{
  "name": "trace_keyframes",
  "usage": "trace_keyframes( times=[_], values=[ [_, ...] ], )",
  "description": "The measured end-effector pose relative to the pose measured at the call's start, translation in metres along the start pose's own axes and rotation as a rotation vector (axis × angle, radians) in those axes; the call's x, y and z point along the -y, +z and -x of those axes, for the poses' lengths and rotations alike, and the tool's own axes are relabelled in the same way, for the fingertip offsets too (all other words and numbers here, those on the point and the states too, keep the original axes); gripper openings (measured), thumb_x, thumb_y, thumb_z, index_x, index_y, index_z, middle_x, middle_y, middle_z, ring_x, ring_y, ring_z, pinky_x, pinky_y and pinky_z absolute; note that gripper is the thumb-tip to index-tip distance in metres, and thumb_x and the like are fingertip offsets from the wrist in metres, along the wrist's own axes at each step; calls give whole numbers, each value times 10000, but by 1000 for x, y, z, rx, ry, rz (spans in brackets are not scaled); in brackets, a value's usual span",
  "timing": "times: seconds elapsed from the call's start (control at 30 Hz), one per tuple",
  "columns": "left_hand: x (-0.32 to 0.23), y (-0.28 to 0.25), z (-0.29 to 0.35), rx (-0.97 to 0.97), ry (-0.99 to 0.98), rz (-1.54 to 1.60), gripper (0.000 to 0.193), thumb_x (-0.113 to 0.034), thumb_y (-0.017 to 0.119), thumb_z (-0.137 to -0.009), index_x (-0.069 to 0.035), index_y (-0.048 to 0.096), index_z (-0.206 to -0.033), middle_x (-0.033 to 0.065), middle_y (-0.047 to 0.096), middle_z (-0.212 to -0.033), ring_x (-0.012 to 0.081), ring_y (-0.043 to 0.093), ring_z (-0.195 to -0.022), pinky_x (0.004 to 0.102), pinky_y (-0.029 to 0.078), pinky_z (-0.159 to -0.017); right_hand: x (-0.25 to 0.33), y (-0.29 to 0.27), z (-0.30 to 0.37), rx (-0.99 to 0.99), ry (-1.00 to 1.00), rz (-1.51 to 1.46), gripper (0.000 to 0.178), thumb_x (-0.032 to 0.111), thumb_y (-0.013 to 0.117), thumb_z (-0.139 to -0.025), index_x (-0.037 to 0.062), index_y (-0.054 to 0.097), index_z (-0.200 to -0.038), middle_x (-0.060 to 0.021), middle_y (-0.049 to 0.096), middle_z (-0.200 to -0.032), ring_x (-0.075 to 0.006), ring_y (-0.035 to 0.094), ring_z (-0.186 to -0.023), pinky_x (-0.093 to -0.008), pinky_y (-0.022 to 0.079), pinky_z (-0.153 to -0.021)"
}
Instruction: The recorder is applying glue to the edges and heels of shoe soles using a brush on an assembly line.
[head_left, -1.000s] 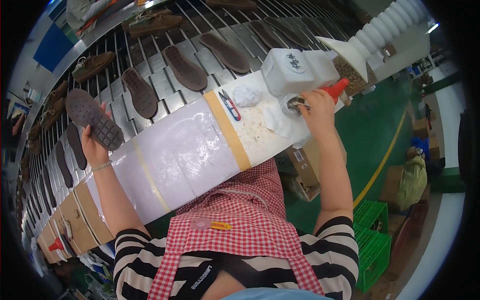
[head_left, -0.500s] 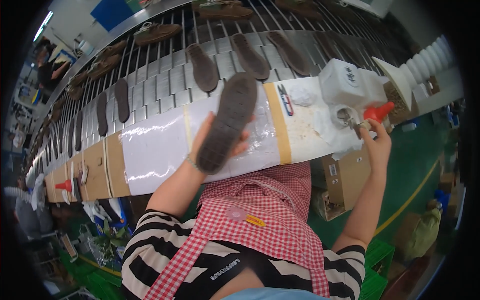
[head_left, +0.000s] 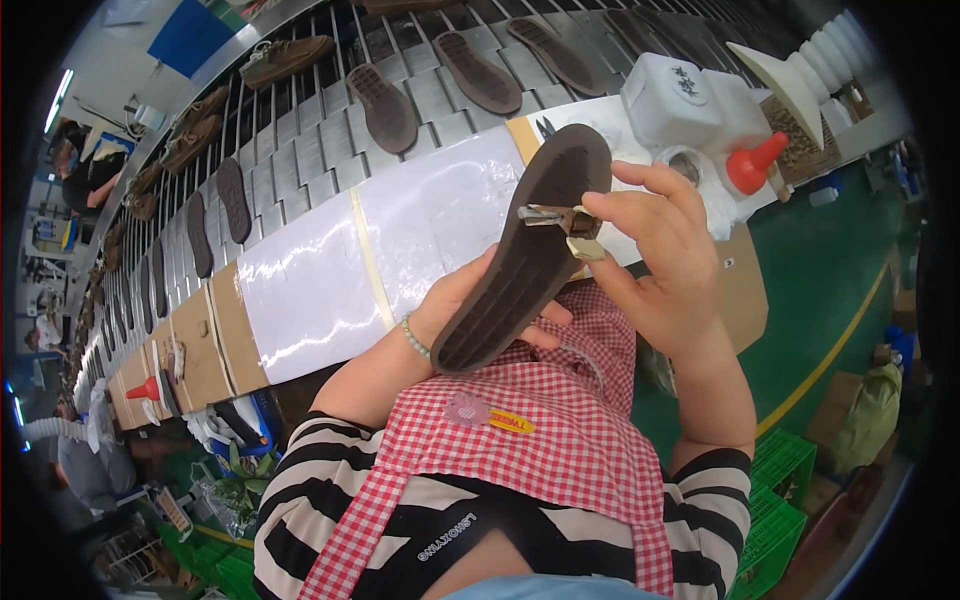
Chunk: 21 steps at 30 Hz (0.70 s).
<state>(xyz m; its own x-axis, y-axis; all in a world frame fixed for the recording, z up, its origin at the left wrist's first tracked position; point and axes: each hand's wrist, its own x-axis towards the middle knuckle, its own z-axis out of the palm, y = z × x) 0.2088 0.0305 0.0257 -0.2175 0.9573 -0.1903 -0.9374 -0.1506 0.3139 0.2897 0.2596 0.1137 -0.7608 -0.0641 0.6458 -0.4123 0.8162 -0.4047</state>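
Note:
A dark brown shoe sole [head_left: 512, 280] is held up in my left hand [head_left: 450, 302], tilted with its upper end away from me. My left fingers wrap behind the sole, and some tips show past its right edge. Over the upper half of the sole, my right hand [head_left: 662, 250] pinches a small metal clip [head_left: 556, 217] with pale yellow and brownish parts. The clip overlaps the sole; whether it touches is hard to tell. Just beyond my right hand stands an open whitish jar [head_left: 686, 163], partly hidden by the fingers.
A white jug [head_left: 668, 100] and a red-capped bottle nozzle [head_left: 757, 162] stand on the bench at right. Covered cardboard [head_left: 310, 280] forms the work surface. Beyond it, a slatted metal conveyor [head_left: 300, 150] carries several soles and shoes [head_left: 287, 60]. A white duct hood [head_left: 775, 85] stands far right.
My right hand has moved left from beside the jar to the sole, bringing the clip along. The left hand has shifted the sole slightly right and tilted it more.

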Motion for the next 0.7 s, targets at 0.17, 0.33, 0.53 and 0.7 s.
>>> trace_keyframes(
  times=[0.17, 0.33, 0.53, 0.7],
  values=[
    [5, 12, -1, -58, 58, -82, 616, -465, 327, -1098, -18, 378, -1519, 264, 520, -1427, 438, 627, -1181, 521, 587, -912, 0, 5, 0, 35, -75, 32, 496, 17, 808, -656, 77, 709, -1138, -65, 713, -1074, -338, 624, -1175, -539, 433, -1051],
    [1, 24, -5, -95, 105, 41, 583, -455, 336, -1099, -28, 422, -1486, 225, 573, -1367, 383, 644, -1164, 482, 597, -912, 14, 12, 9, 108, -66, -48, 436, 58, 789, -681, 91, 717, -1110, -35, 700, -1032, -280, 622, -1144, -519, 432, -1044],
    [6, 32, -22, -227, 276, 99, 491, -402, 345, -1109, -52, 517, -1406, 142, 651, -1274, 247, 688, -1076, 386, 603, -893, 26, 23, 16, 127, -52, -118, 437, 68, 802, -665, 94, 728, -1094, -31, 698, -1030, -270, 625, -1140, -516, 436, -1051],
    [-2, 11, -30, -34, 316, 197, 485, -381, 332, -1113, -43, 524, -1404, 175, 651, -1271, 276, 649, -1160, 402, 571, -967, 33, 29, 21, 173, -72, -184, 447, 71, 801, -634, 95, 735, -1075, -34, 696, -1030, -271, 631, -1129, -527, 432, -1055]
  ],
)
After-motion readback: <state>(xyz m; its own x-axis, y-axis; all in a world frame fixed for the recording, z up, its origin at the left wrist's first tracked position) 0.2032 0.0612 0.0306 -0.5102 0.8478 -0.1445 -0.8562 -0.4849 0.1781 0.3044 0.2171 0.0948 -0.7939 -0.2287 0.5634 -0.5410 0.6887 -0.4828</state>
